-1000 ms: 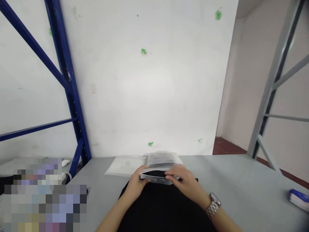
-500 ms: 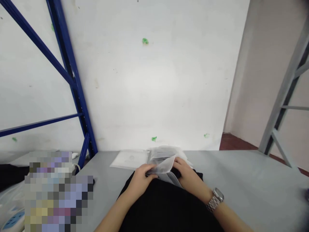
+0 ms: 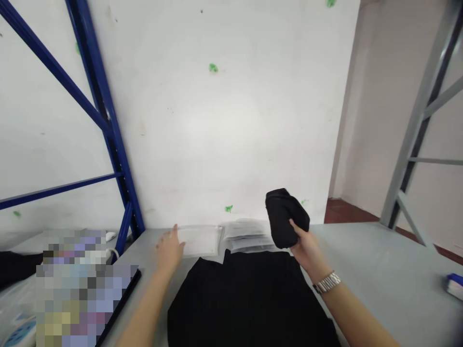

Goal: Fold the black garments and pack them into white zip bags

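Observation:
My right hand (image 3: 306, 246) grips a folded black cloth bundle (image 3: 284, 219), raised above the grey table in front of the wall. The thumb presses on its near side. My left hand (image 3: 170, 248) has its fingers apart at the left edge of a flat, whitish zip bag (image 3: 200, 241); whether it touches the bag I cannot tell. Between the hands lies a stack of translucent bags (image 3: 248, 233). In front of them a large piece of black clothing (image 3: 253, 294) is spread out, its near part running out of view.
A grey table (image 3: 376, 274) extends to both sides, backed by a white wall panel (image 3: 231, 120). Blue rack posts (image 3: 119, 140) stand left, grey ones (image 3: 415, 130) right. A power strip (image 3: 21, 332) lies bottom left; a blue-and-white object (image 3: 456, 284) is at the right edge.
Both hands have let go of the translucent bag they held. My right hand has lifted up and right with the black bundle; my left hand has moved left to the flat bag.

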Demonstrator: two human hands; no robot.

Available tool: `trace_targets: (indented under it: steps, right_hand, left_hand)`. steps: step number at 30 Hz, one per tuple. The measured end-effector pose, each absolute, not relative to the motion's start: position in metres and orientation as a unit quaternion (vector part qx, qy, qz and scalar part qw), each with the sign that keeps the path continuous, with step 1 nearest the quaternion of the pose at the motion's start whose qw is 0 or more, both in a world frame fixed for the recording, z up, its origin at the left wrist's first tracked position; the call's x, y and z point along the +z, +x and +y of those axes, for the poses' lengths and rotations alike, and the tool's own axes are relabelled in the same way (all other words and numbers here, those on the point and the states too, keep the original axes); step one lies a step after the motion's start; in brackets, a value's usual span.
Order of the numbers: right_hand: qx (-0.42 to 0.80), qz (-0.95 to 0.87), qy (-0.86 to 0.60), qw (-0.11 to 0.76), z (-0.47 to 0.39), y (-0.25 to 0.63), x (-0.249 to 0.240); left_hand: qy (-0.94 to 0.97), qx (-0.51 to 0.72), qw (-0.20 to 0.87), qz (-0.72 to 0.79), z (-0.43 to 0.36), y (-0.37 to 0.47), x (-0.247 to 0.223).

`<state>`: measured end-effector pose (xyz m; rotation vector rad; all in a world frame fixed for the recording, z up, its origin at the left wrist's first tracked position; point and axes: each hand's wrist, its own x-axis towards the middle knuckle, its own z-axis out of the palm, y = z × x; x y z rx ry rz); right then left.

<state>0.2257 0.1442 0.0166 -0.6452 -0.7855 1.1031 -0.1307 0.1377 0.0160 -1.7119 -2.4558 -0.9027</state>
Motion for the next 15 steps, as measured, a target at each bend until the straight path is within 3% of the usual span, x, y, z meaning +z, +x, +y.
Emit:
trace_targets:
  steps: [5,9,15]
  right_hand:
    - [0.508,-0.379,-0.311,0.708,0.134,0.201,0.011]
    - [0.488,-0.424,-0.332,0.687,0.126,0.189,0.008]
    - [0.461,-0.592,-0.308,0.585,0.093,0.17,0.026]
  left_hand:
    - [-0.602,-0.271,-0.097,-0.745,0.141,-0.101,-0.005]
    - [-0.613,-0.363,-0.213,-0.669,0.131,-0.086,0.01]
    - [-0.591,-0.441,-0.517,-0.435,0.076,-0.031,0.027]
